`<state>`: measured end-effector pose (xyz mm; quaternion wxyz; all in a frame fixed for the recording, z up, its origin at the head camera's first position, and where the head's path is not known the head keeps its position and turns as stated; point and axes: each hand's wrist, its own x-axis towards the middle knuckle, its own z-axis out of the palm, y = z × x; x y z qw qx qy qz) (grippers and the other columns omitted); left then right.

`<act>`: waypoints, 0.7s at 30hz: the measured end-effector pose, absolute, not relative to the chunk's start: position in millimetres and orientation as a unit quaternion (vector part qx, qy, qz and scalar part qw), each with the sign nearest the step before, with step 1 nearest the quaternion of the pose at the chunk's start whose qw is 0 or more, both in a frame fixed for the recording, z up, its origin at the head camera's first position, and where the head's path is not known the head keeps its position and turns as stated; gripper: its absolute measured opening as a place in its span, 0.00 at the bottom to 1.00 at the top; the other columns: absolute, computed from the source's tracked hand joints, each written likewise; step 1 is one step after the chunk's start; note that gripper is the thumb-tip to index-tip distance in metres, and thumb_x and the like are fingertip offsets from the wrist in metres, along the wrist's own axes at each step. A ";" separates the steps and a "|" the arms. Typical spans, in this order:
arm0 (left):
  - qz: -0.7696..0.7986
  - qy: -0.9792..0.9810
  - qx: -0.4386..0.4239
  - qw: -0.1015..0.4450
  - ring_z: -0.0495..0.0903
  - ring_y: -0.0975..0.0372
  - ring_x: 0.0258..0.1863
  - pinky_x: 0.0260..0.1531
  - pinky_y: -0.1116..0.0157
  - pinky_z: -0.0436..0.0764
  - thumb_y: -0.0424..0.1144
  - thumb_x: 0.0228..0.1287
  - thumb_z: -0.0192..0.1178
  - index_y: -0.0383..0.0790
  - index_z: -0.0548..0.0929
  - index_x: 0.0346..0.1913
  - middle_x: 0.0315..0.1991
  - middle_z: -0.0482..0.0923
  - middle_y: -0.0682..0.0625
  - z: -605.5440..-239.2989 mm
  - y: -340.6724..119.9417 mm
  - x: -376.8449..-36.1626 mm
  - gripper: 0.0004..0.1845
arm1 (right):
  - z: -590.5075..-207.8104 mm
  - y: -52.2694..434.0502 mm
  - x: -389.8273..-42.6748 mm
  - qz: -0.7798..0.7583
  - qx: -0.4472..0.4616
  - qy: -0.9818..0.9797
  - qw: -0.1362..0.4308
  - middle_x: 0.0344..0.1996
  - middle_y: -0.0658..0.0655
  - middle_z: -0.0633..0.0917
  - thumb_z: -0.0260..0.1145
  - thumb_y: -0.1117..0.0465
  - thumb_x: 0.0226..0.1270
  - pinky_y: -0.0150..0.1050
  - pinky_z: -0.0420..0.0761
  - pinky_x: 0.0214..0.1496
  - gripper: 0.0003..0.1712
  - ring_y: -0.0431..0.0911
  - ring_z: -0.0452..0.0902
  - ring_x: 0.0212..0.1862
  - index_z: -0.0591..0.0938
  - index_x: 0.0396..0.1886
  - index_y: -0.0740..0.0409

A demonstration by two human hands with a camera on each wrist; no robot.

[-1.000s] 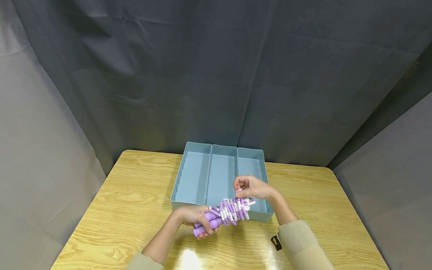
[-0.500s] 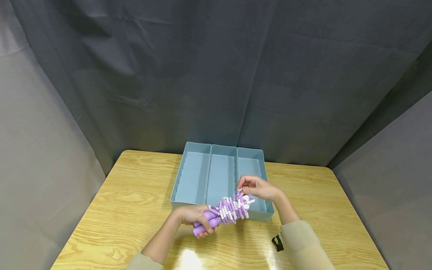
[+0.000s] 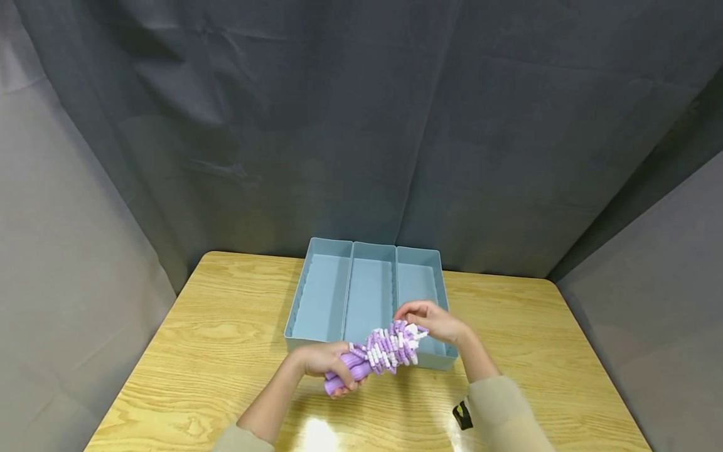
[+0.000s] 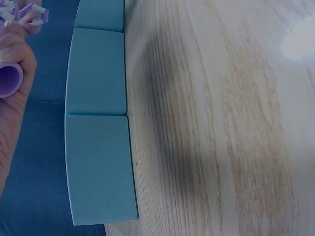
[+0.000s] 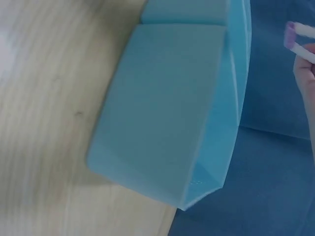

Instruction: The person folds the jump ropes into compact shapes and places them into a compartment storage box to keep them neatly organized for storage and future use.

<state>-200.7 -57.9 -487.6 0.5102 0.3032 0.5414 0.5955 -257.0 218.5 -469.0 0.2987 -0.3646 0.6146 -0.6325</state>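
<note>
A beaded jump rope (image 3: 390, 347) in purple and white is bundled up, its beaded cord wrapped into a thick bunch. My left hand (image 3: 327, 364) grips its two purple handles (image 3: 353, 370) together in front of the blue tray. One handle's hollow end (image 4: 9, 79) faces the camera in the left wrist view. At the far end of the bunch, my right hand (image 3: 432, 321) has its fingers curled and pinches the cord. The right wrist view catches only part of that hand, with a loop of white and purple beads (image 5: 291, 35) sticking out beside it.
A blue tray (image 3: 346, 295) with three long compartments stands at the back middle of the wooden table (image 3: 226, 326). Its front wall (image 4: 98, 167) lies just beyond the hands. A dark curtain (image 3: 361, 125) hangs behind. A small black tag (image 3: 462, 415) shows beside the right sleeve.
My right hand first drew slightly up and right from the bunch with a bit of cord, then came back down against it. The left hand keeps its grip in the same place.
</note>
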 end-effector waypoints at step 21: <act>0.634 0.550 0.303 0.451 0.72 0.67 0.15 0.16 0.74 0.75 0.25 0.50 0.52 0.11 0.60 0.41 0.24 0.73 0.48 -491.6 -59.8 -202.7 0.20 | -479.9 206.2 -231.7 -0.717 -0.232 0.607 0.252 0.31 0.47 0.76 0.38 0.79 0.54 0.28 0.76 0.28 0.24 0.37 0.73 0.29 0.67 0.43 0.51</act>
